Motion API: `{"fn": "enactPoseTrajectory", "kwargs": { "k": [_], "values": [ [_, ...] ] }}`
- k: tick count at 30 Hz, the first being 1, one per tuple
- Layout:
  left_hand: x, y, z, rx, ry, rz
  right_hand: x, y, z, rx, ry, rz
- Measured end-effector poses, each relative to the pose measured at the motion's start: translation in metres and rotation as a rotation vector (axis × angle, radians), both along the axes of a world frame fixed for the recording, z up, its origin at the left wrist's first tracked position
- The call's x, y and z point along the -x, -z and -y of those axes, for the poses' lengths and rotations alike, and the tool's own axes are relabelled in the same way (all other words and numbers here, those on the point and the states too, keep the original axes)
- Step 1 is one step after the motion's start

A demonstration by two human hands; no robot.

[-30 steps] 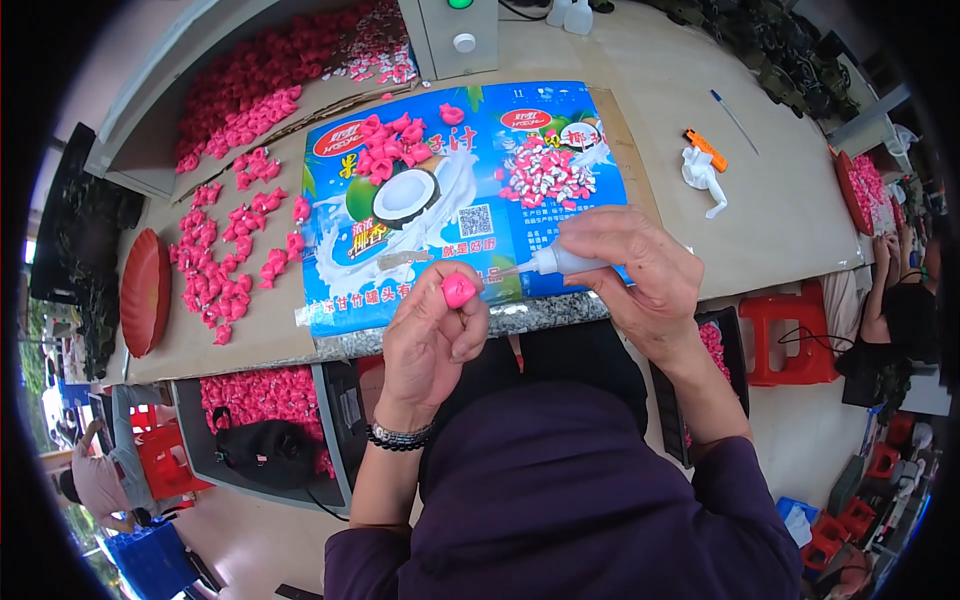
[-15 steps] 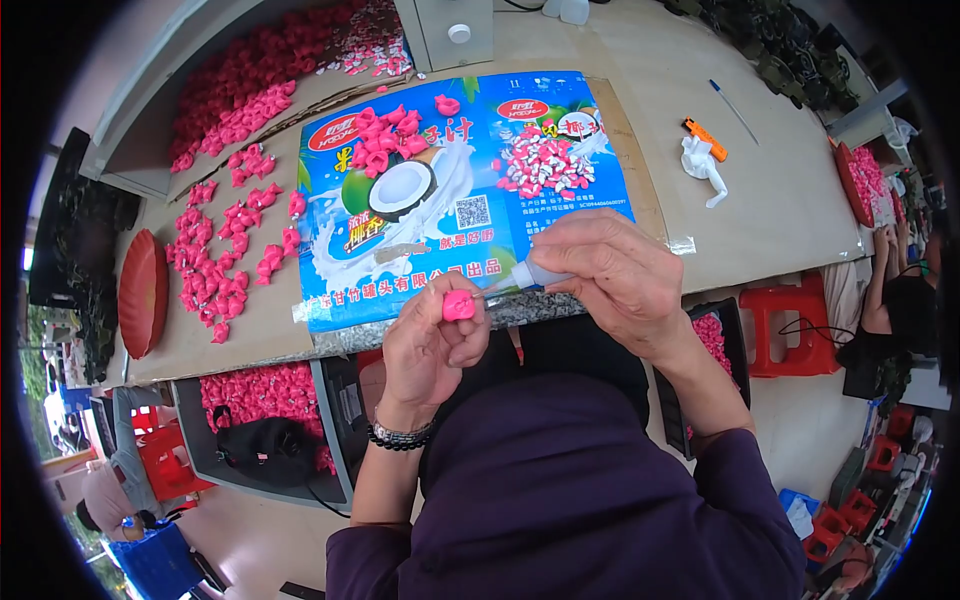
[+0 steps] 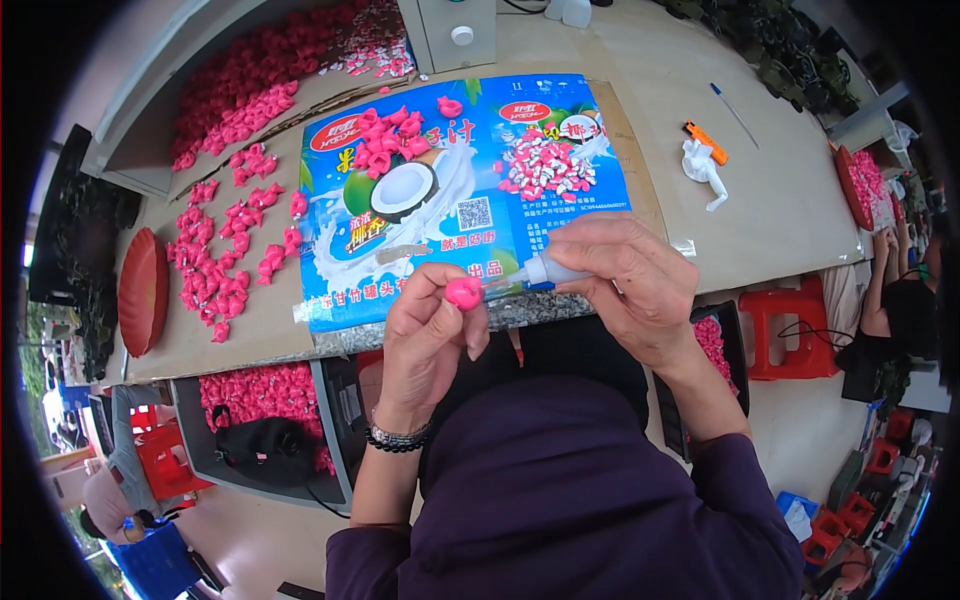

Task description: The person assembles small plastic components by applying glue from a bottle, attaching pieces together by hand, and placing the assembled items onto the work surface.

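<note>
Between the fingers of my left hand is a small pink plastic piece, held over the table's front edge. A small translucent squeeze bottle with a thin nozzle is gripped by my right hand. Its tip points left and is at or very near the pink piece; I cannot tell whether they touch. Beyond my hands lies a blue printed cardboard sheet. On it rest a heap of pink pieces and, to the right, a pile of small pink-and-white parts.
Rows of pink pieces lie left of the sheet, beside a red tray. An orange-handled tool and a pen are on the right. Below the table, an open drawer holds more pink pieces. A red stool stands right.
My left hand has turned the pink piece, which now sits slightly higher. The right hand has shifted a little to the right with the bottle.
</note>
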State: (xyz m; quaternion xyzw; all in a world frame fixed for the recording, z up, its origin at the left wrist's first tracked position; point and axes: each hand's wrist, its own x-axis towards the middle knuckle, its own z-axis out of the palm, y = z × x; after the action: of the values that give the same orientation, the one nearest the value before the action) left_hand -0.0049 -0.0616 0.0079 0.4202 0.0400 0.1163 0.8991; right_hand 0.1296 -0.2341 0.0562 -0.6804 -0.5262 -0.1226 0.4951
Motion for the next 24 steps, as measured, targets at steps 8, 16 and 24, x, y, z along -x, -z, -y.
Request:
{"fn": "enactPoseTrajectory", "kwargs": {
  "k": [8,16,24],
  "values": [
    [-0.0017,0.0002,0.0029,-0.063,-0.089,0.077,0.0010,0.0019,0.0005,0.007,0.027,0.016],
    [-0.0009,0.0008,0.0033,-0.058,-0.143,0.108,0.0013,0.0061,0.0002,-0.009,0.025,0.020],
    [-0.0031,0.0080,0.0021,-0.234,-0.224,0.162,0.0040,0.0038,0.0004,-0.025,0.048,0.018]
  ]
}}
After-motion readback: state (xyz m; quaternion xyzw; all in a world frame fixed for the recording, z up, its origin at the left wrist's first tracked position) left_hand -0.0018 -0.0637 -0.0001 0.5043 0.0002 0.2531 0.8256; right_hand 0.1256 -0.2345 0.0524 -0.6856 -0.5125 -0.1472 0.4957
